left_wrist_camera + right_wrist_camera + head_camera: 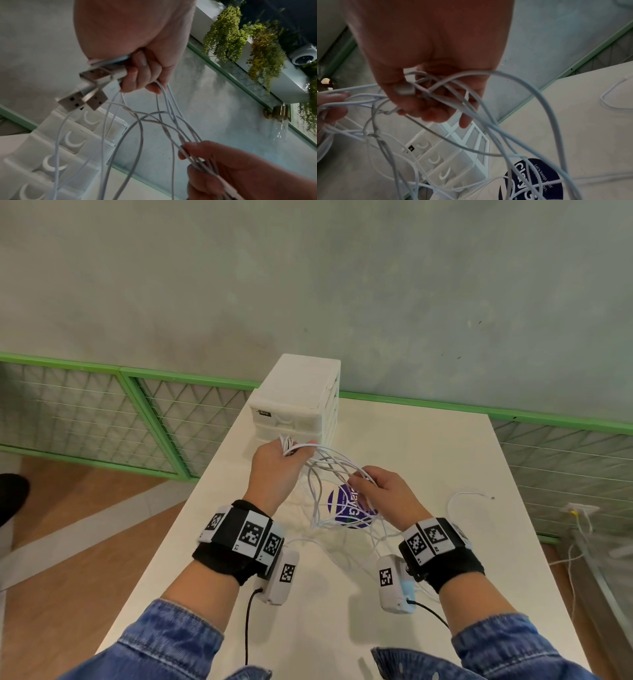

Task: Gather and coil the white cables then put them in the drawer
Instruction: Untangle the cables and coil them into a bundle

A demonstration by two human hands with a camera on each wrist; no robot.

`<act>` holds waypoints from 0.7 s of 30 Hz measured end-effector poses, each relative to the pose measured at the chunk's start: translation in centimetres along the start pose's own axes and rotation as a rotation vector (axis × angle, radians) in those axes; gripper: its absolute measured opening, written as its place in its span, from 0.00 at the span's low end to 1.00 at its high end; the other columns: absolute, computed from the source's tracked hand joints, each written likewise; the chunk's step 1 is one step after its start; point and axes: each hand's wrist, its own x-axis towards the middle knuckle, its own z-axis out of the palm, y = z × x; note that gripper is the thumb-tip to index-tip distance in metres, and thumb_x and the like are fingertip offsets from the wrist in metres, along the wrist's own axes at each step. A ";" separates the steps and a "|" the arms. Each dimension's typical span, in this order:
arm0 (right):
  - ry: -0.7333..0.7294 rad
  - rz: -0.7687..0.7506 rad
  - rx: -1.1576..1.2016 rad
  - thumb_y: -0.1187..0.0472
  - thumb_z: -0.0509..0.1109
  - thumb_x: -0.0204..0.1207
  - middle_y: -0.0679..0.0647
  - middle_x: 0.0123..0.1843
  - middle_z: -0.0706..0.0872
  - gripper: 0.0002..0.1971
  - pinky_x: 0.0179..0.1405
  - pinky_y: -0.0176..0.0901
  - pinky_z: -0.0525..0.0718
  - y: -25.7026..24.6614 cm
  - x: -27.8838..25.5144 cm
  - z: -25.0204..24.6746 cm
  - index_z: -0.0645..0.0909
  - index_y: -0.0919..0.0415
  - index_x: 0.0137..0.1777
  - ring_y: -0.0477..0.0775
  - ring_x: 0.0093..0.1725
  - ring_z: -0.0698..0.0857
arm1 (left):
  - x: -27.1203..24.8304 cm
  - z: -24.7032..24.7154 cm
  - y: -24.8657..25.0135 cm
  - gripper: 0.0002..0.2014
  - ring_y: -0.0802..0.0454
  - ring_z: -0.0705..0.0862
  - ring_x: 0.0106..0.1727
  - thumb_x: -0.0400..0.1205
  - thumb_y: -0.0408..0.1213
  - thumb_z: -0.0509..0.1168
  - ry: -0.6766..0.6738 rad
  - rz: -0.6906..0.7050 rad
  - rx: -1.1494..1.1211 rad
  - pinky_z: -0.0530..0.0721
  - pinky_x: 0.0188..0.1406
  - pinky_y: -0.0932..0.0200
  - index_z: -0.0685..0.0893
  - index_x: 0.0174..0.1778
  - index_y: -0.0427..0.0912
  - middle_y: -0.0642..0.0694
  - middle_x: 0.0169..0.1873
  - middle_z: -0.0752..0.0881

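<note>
Gripping thin white cables [329,470] in tangled loops — left hand [279,467] and right hand [387,491] both fisted round strands, ribbed plastic drawer [296,405] behind.

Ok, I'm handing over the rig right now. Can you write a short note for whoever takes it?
Left hand grips the USB plug ends of the white cables, lifted in front of the drawer unit.
Right hand holds the cables' strands, which trail tangled onto the table.
One loose cable lies on the table to the right, ungathered.
Done: most cables gathered.
Left: fetch the loose cable, coil, open a drawer (all look closed), stow.
</note>
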 end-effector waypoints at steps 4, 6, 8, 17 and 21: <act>0.041 -0.042 0.099 0.60 0.74 0.73 0.48 0.36 0.86 0.05 0.34 0.31 0.79 -0.1 -0.5 -0.1 0.87 0.54 0.47 0.43 0.33 0.82 | 0.0 -0.1 0.0 0.19 0.60 0.66 0.13 0.77 0.42 0.73 0.007 -0.005 0.017 0.63 0.14 0.70 0.74 0.23 0.46 0.59 0.08 0.69; 0.072 -0.033 0.118 0.60 0.75 0.72 0.51 0.42 0.88 0.04 0.41 0.35 0.81 0.1 -0.4 -0.3 0.88 0.53 0.46 0.45 0.39 0.84 | 0.0 0.0 -0.1 0.16 0.60 0.66 0.13 0.77 0.41 0.73 0.008 -0.006 0.008 0.63 0.14 0.70 0.77 0.25 0.44 0.58 0.09 0.71; 0.095 -0.038 0.073 0.56 0.73 0.74 0.54 0.48 0.88 0.03 0.48 0.41 0.81 0.2 -0.3 -0.5 0.88 0.51 0.43 0.50 0.44 0.86 | 0.0 0.2 -0.2 0.12 0.60 0.66 0.14 0.76 0.41 0.73 -0.010 -0.016 0.010 0.64 0.15 0.67 0.83 0.30 0.40 0.55 0.13 0.72; 0.207 -0.089 0.024 0.60 0.67 0.79 0.45 0.34 0.84 0.06 0.35 0.26 0.75 -0.7 -0.3 -1.4 0.84 0.57 0.43 0.34 0.30 0.79 | -0.4 -0.1 0.2 0.11 0.63 0.69 0.11 0.78 0.39 0.72 -0.152 -0.039 0.007 0.63 0.11 0.73 0.81 0.29 0.46 0.59 0.08 0.72; 0.059 -0.079 0.067 0.59 0.70 0.77 0.59 0.42 0.89 0.04 0.42 0.35 0.77 -1.7 -0.8 -1.1 0.87 0.56 0.45 0.44 0.38 0.81 | -0.3 0.1 0.1 0.08 0.63 0.69 0.12 0.77 0.33 0.72 0.002 -0.104 -0.161 0.64 0.13 0.75 0.82 0.38 0.33 0.58 0.08 0.72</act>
